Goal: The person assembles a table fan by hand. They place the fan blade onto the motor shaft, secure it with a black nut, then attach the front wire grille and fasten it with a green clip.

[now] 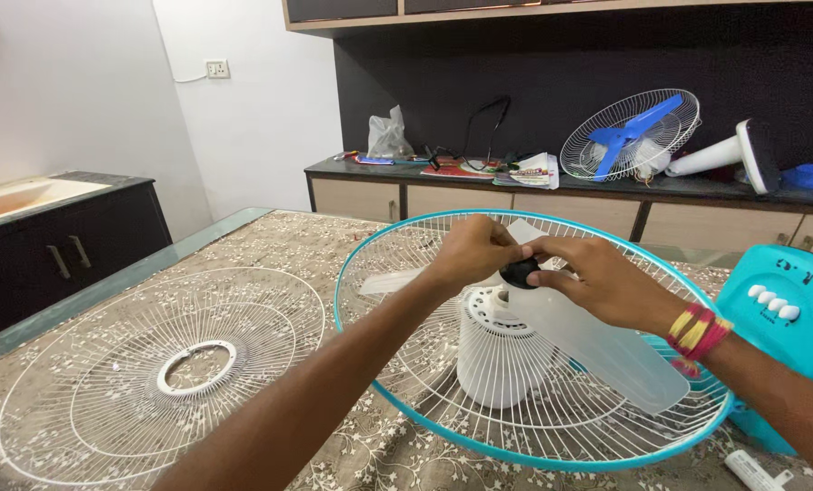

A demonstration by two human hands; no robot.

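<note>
While both forearms reach in from the bottom edge, the left hand (468,250) and right hand (606,284) meet over the fan hub, fingers of both pinched closed around a small black cap (519,273) at the centre of the translucent white blade (597,341). Right wrist wears red-and-yellow thread bands (697,333). Blade sits on the white motor housing (495,359), inside a wire rear guard with a turquoise rim (443,429), tilted, resting on the patterned tabletop (270,241). Left of it, lying flat and apart from the guard: a loose white wire grille (106,382) with a centre ring. Right edge, just beside the guard: turquoise fan base (793,341) with white push buttons. Small white part at bottom right, can't identify. Far left: dark cabinet (70,255) with a basin top. Far back, on a long counter (606,186): plastic bag (388,136), papers, another fan with a blue blade (632,134) in a white cage, and its white stand (729,155) lying on its side.
</note>
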